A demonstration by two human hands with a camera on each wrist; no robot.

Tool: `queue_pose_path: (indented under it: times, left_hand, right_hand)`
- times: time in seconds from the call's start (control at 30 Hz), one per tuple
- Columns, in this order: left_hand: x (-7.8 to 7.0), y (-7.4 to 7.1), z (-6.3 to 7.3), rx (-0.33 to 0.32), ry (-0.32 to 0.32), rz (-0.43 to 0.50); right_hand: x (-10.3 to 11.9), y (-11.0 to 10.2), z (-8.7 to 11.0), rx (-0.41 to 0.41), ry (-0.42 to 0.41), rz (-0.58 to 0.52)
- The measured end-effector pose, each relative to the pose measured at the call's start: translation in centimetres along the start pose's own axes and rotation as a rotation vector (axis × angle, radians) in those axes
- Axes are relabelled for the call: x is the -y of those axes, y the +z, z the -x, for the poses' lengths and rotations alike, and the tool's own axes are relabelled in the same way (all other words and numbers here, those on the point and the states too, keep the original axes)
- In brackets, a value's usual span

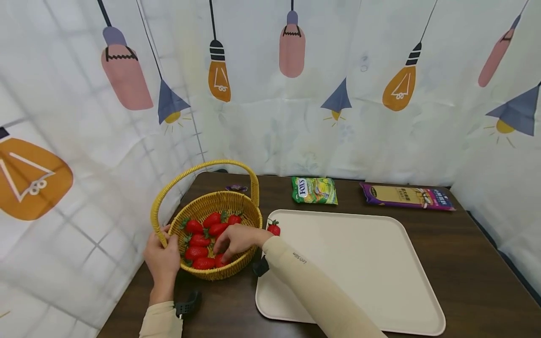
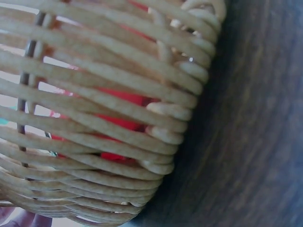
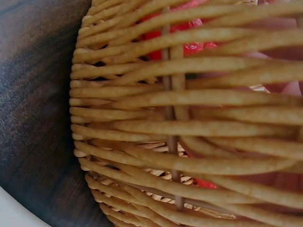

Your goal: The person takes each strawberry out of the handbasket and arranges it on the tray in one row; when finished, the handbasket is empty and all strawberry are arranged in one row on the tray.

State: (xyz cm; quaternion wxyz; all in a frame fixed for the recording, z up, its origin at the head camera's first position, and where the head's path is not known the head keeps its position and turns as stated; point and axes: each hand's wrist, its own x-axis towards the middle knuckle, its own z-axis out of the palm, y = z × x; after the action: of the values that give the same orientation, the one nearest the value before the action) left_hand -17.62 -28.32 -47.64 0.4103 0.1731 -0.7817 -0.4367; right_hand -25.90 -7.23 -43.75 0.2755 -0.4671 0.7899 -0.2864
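Observation:
A yellow woven basket [image 1: 211,276] with a tall arched handle stands on the dark table, holding several red strawberries [image 1: 196,253] with green leaves. At its left side, my left hand [image 1: 162,260] grips the rim by the foot of the handle. My right hand [image 1: 240,238] reaches inside over the basket's right side, fingers bent down among the strawberries; whether they pinch one is hidden. Through the weave, red fruit [image 2: 120,113] shows in the left wrist view. The right wrist view shows the basket wall [image 3: 142,113] with parts of the hand behind it.
To the basket's right lies a cream tray [image 1: 359,267], with one strawberry [image 1: 274,228] at its upper left corner. Behind are a green FOX'S bag [image 1: 314,190], a long purple packet [image 1: 407,196] and a small purple wrapper [image 1: 236,188]. A printed curtain [image 1: 262,131] hangs behind the table.

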Motion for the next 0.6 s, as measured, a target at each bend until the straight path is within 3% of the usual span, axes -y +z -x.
queue_pose_path:
  times: [0.27, 0.6]
  left_hand:
    - [-0.25, 0.14, -0.02, 0.007, 0.019, -0.006]
    - [-0.04, 0.09, -0.02, 0.019, 0.024, -0.018]
  right_hand:
    - [-0.33, -0.13, -0.21, 0.085, 0.011, -0.001]
    - [-0.41, 0.04, 0.04, 0.074, -0.017, -0.098]
